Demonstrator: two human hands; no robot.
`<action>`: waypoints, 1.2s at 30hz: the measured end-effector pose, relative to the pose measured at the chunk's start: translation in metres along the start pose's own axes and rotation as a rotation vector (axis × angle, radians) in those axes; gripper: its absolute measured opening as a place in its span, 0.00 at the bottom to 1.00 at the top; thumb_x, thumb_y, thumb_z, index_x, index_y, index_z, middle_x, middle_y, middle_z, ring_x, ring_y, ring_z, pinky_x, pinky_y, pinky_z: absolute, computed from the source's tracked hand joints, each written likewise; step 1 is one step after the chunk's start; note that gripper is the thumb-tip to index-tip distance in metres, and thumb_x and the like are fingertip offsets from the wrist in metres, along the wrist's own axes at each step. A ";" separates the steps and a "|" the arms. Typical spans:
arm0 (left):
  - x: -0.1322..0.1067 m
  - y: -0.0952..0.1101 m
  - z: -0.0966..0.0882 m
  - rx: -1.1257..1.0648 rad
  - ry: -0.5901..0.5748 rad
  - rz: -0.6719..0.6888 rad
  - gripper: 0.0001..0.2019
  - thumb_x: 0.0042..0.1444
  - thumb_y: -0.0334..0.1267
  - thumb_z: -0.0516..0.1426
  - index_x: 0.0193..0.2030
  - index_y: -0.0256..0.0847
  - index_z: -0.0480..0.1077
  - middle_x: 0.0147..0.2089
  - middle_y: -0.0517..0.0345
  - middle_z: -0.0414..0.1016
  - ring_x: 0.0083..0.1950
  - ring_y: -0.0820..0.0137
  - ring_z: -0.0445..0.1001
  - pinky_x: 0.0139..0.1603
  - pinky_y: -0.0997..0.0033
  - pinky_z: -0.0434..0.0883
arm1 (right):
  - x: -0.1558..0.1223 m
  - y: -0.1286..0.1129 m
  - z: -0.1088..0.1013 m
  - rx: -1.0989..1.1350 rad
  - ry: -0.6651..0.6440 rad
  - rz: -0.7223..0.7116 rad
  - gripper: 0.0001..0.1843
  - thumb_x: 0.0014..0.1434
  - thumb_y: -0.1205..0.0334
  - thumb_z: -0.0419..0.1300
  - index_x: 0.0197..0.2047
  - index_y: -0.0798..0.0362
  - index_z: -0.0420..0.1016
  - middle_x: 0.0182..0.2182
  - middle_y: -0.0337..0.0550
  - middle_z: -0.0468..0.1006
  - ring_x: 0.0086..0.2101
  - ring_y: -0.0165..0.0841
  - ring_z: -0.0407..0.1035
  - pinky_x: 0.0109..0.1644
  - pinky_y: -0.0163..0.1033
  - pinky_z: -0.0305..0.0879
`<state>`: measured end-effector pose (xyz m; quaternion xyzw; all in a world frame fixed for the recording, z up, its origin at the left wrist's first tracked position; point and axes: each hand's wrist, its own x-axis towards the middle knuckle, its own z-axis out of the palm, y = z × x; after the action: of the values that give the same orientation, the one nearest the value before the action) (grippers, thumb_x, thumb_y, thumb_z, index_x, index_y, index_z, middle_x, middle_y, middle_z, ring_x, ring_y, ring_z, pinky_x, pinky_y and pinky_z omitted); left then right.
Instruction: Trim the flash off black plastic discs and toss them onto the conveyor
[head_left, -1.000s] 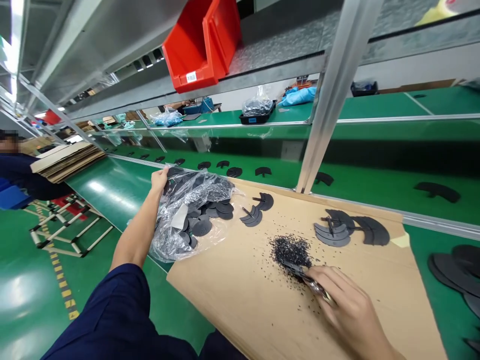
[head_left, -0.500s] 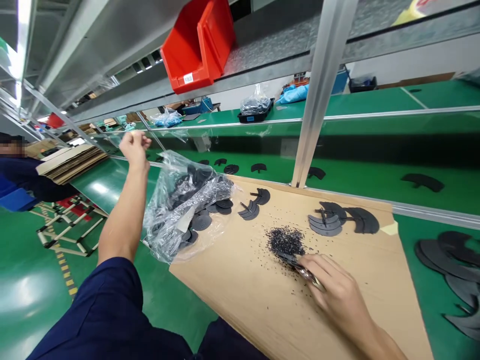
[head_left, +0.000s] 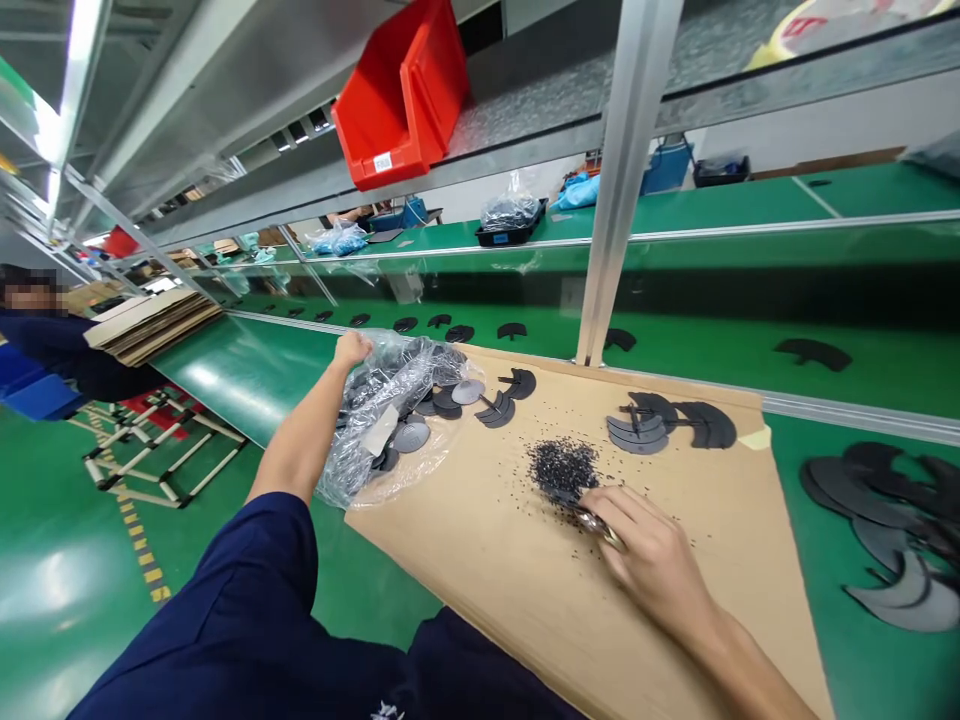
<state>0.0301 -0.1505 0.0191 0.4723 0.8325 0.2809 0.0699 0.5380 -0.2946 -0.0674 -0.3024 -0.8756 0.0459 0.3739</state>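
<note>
My left hand (head_left: 354, 350) is closed at the upper left edge of a clear plastic bag (head_left: 356, 465), seemingly gripping its film; the fingertips are hidden. In the bag and spilling from its mouth lie dark round discs (head_left: 412, 435). My right hand (head_left: 645, 545) is closed around a small metal pair of nippers (head_left: 602, 530), their jaws at the near edge of a heap of tiny black bits (head_left: 564, 465). Curved black plastic parts (head_left: 498, 408) lie by the bag, and more curved parts (head_left: 637, 432) lie right of the heap on the cardboard sheet (head_left: 465, 550).
Loose dark curved parts (head_left: 900, 540) lie at the right on the green bench. A metal post (head_left: 609, 200) rises behind the cardboard, below a shelf with a red bin (head_left: 405, 95). Single parts (head_left: 512, 330) line the green belt. A co-worker (head_left: 45, 330) is at far left.
My left hand has come down and rightward from above the bag to its upper edge. A grey disc now shows at the bag's right side. The right hand stays by the heap with the nippers.
</note>
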 end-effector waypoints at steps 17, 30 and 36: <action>0.054 0.031 -0.081 -0.193 0.498 0.167 0.27 0.74 0.51 0.38 0.35 0.32 0.66 0.42 0.51 0.80 0.58 0.59 0.76 0.53 0.54 0.72 | 0.003 -0.001 0.001 0.009 -0.024 0.007 0.16 0.60 0.77 0.51 0.44 0.51 0.75 0.37 0.47 0.82 0.37 0.38 0.75 0.40 0.42 0.72; -0.190 -0.007 -0.009 0.270 -0.102 0.701 0.21 0.64 0.57 0.56 0.61 0.56 0.70 0.72 0.60 0.64 0.77 0.55 0.56 0.79 0.48 0.50 | 0.001 -0.012 0.014 0.009 -0.026 -0.032 0.12 0.63 0.76 0.53 0.42 0.53 0.74 0.38 0.48 0.82 0.38 0.37 0.74 0.45 0.41 0.71; -0.179 -0.048 -0.008 0.393 0.040 0.460 0.22 0.65 0.48 0.53 0.62 0.43 0.69 0.76 0.47 0.56 0.80 0.51 0.45 0.79 0.41 0.43 | -0.005 -0.017 0.022 0.070 -0.097 0.012 0.13 0.62 0.76 0.54 0.43 0.54 0.75 0.39 0.48 0.82 0.38 0.37 0.73 0.45 0.41 0.71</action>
<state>0.0885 -0.3210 -0.0266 0.6475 0.7432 0.1320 -0.1047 0.5176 -0.3078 -0.0810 -0.2917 -0.8887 0.0934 0.3411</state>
